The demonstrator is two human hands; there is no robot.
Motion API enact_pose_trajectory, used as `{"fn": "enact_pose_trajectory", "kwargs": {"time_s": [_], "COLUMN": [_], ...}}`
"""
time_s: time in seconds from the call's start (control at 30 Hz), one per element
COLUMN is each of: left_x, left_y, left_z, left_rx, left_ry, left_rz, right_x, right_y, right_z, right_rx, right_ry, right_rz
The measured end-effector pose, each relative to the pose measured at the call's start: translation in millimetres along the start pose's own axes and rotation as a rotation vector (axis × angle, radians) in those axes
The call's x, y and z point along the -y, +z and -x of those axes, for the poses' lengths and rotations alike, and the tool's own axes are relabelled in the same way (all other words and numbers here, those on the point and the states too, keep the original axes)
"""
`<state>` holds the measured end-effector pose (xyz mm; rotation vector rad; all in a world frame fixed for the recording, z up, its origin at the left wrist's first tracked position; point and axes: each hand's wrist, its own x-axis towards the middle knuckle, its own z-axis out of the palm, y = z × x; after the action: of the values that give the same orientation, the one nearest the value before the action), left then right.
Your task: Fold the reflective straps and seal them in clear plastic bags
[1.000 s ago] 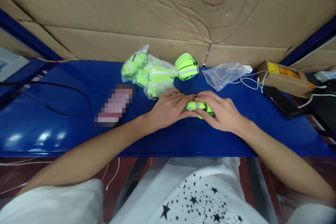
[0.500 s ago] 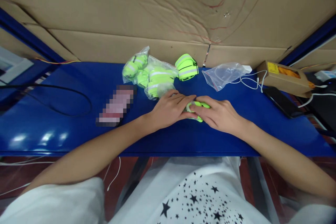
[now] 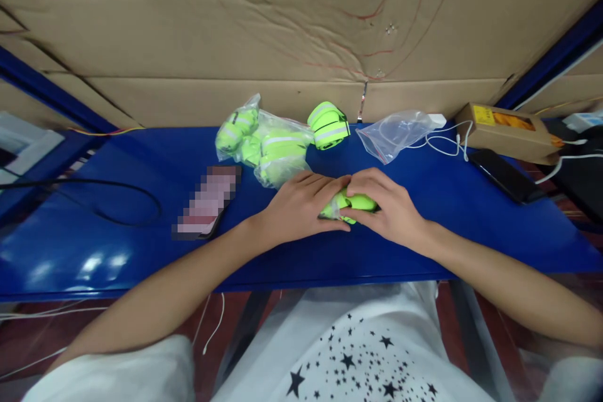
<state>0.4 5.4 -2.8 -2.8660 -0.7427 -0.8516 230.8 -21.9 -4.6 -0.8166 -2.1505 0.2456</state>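
Note:
Between my hands, low over the blue table (image 3: 405, 251), is a neon-yellow reflective strap (image 3: 362, 202), rolled up. Clear plastic shows around its left part. My left hand (image 3: 308, 207) curves round the left end, thumb along the near side. The right end is gripped by my right hand (image 3: 389, 204), fingers on the far side and thumb in front. Beyond my left hand lie several similar rolls in clear plastic bags (image 3: 277, 147). One unbagged reflective roll (image 3: 328, 125) stands just right of them. My fingers hide much of the held roll.
An empty zip bag (image 3: 393, 135) lies at the back, right of the rolls. A phone (image 3: 207, 204) with a blurred screen rests on the left. On the right are a black phone (image 3: 506, 174), white cables and a cardboard box (image 3: 509, 132). A black cable (image 3: 141, 191) loops at far left.
My hands have opened a little around the roll, so more of its neon-yellow strap shows between them. My left thumb has moved away from the right one. The camera view has shifted slightly.

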Motion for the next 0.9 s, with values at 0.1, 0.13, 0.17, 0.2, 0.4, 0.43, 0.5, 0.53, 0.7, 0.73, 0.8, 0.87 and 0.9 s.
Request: {"fn": "enact_pose_trajectory", "kwargs": {"time_s": [0.1,0.13,0.17,0.2,0.4,0.43,0.5,0.53,0.7,0.73,0.8,0.87,0.9], "left_x": [-1.0,-1.8,-3.1,-5.1,-23.4,-24.9,-25.4,-24.9,-27.1,-29.3,-34.3,-38.2,-39.1], "left_y": [4.2,4.2,3.0,0.3,-29.5,-31.3,-29.5,-26.6,-15.0,-15.5,-18.3,-20.2,-19.6], "left_z": [2.1,2.5,2.6,2.1,-7.9,-9.1,-10.0,-10.0,-10.1,-10.3,-10.6,-10.3,-9.8], "left_rx": [-0.048,-0.070,-0.088,-0.104,-0.014,0.043,0.149,0.184,0.218,0.218,0.237,0.263,0.265], "left_ry": [-0.038,-0.063,-0.099,-0.142,-0.440,-0.489,-0.594,-0.652,-0.789,-0.789,-0.779,-0.759,-0.742], "left_rz": [0.015,0.032,0.061,0.105,0.723,0.866,1.129,1.233,1.451,1.468,1.515,1.566,1.587], "right_x": [4.6,5.3,5.9,6.5,13.8,14.4,13.6,12.3,4.8,4.6,6.0,8.2,8.9], "right_y": [-9.5,-13.2,-16.7,-19.8,-30.7,-31.3,-31.2,-30.5,-26.6,-26.9,-29.1,-32.3,-33.8], "right_z": [-4.1,-5.6,-7.0,-8.1,-10.0,-10.3,-11.4,-12.2,-14.9,-15.0,-15.2,-16.1,-16.9], "right_rx": [0.127,0.175,0.209,0.227,-0.025,-0.034,-0.019,-0.018,0.050,0.082,0.134,0.155,0.163], "right_ry": [-0.078,-0.098,-0.111,-0.114,0.081,0.114,0.180,0.219,0.354,0.373,0.398,0.370,0.330], "right_rz": [-0.093,-0.111,-0.120,-0.119,-0.250,-0.281,-0.318,-0.333,-0.482,-0.527,-0.595,-0.615,-0.609]}}
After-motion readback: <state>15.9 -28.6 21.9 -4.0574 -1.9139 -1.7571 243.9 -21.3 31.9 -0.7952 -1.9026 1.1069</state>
